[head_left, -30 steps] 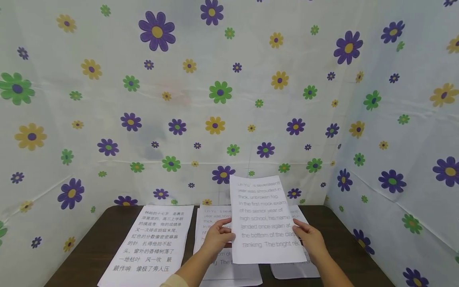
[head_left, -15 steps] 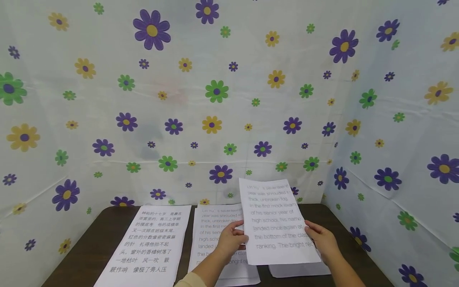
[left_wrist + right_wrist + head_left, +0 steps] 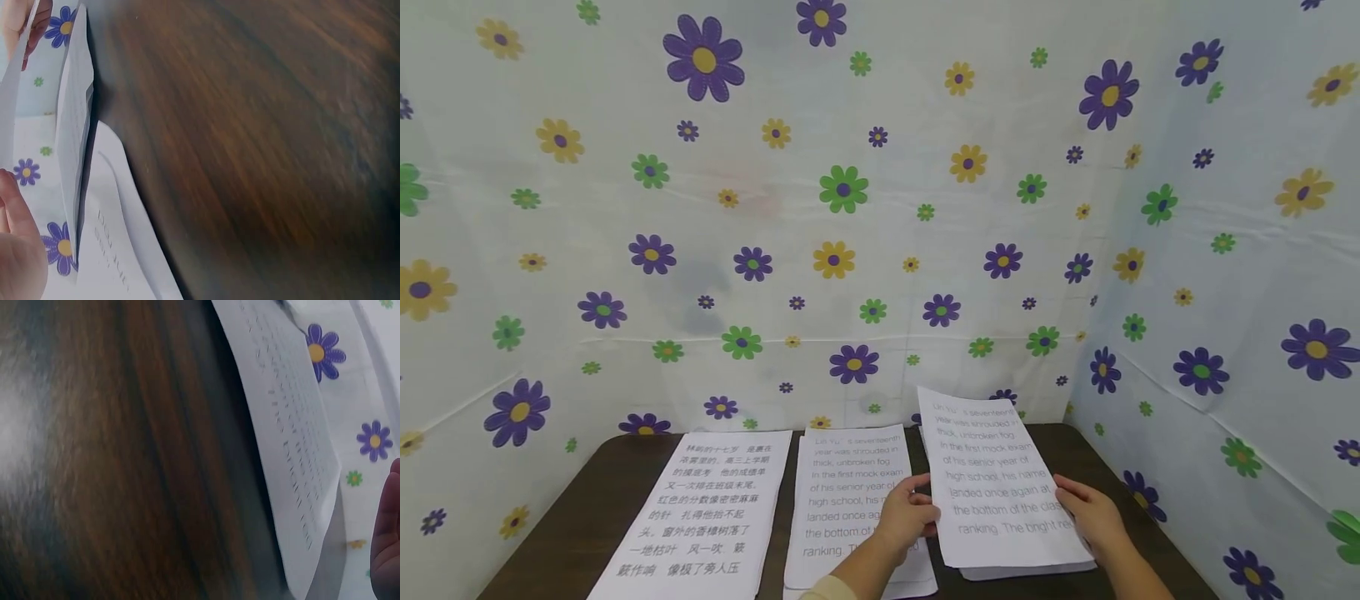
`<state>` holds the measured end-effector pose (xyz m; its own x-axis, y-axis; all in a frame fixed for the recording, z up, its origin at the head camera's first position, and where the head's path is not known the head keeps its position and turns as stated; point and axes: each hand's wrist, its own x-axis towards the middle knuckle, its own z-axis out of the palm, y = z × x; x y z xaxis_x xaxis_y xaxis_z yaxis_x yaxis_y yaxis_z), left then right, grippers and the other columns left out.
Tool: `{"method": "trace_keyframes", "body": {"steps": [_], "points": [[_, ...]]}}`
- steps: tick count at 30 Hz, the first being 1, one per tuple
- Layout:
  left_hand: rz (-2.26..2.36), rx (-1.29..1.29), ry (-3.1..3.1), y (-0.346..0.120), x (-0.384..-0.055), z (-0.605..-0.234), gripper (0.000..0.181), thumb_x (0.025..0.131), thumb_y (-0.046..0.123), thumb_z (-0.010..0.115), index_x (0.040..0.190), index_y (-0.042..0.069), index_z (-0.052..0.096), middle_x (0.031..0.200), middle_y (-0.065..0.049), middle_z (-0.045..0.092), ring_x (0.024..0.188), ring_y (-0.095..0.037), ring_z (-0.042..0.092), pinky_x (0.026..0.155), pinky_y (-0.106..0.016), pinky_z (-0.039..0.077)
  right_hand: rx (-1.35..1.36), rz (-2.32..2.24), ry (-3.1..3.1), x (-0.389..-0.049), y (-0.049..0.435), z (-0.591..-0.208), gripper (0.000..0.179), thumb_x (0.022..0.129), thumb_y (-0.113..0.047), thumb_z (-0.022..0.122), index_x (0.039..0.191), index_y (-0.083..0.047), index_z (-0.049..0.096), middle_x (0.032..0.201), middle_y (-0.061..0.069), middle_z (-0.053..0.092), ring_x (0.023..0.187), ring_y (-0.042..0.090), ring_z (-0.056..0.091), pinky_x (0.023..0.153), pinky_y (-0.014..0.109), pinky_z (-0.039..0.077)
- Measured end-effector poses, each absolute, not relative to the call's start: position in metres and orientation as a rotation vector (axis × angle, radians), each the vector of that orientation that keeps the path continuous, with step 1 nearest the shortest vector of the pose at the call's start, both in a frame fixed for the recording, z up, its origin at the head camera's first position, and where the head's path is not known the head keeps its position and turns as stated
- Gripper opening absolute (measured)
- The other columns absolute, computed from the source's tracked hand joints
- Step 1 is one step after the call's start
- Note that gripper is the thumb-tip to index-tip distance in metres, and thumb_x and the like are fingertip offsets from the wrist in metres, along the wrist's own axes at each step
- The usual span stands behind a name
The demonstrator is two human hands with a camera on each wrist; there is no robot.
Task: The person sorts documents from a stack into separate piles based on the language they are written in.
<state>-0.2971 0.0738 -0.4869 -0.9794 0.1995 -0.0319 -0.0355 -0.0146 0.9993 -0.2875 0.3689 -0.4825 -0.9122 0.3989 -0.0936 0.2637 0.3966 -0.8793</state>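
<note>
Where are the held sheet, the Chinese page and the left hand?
Held sheet (image 3: 1000, 483): head view, middle of its printed text.
Chinese page (image 3: 707, 517): head view, centre of its text.
Left hand (image 3: 906, 521): head view, back of the hand.

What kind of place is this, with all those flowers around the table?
Probably a makeshift recording booth, not a lived-in room: flowered sheeting hangs on three sides of a dark wooden table bearing only printed sheets, one held by both hands.

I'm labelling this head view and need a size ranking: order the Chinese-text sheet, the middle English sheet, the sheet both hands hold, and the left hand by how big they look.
1. Chinese-text sheet, clearly the largest.
2. Held sheet and middle English sheet: too alike to rank, since the held one is raised nearer the camera and the middle one partly covered.
3. Left hand, smallest.
</note>
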Motion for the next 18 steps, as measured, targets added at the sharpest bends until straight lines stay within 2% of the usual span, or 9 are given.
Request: {"method": "trace_keyframes", "body": {"steps": [5, 12, 18], "points": [[2.067, 0.174, 2.084, 0.082, -0.295, -0.488, 0.061, 0.077, -0.005, 0.066, 0.136, -0.001, 0.051, 0.090, -0.005, 0.064, 0.074, -0.013, 0.062, 0.062, -0.027, 0.059, -0.615, 1.632, -2.476, -0.283, 0.377, -0.488, 0.048, 0.098, -0.017, 0.051, 0.140, 0.006, 0.048, 0.138, 0.030, 0.051, 0.083, 0.014, 0.063, 0.067, 0.029, 0.054], [2.014, 0.153, 2.096, 0.088, -0.296, -0.496, 0.059, 0.078, -0.007, 0.066, 0.136, -0.004, 0.051, 0.091, -0.005, 0.065, 0.074, -0.013, 0.063, 0.062, -0.027, 0.059, -0.635, 1.692, -2.451, -0.282, 0.385, -0.495, 0.047, 0.097, -0.014, 0.050, 0.139, 0.008, 0.047, 0.127, 0.029, 0.059, 0.078, 0.014, 0.065, 0.068, 0.033, 0.058], [2.014, 0.168, 2.076, 0.089, -0.292, -0.499, 0.058, 0.078, -0.011, 0.063, 0.134, -0.008, 0.049, 0.091, -0.009, 0.063, 0.074, -0.014, 0.063, 0.062, -0.029, 0.060, -0.638, 1.645, -2.488, -0.282, 0.388, -0.500, 0.045, 0.097, -0.014, 0.052, 0.137, 0.007, 0.050, 0.128, 0.030, 0.058, 0.079, 0.015, 0.065, 0.067, 0.032, 0.056]]}}
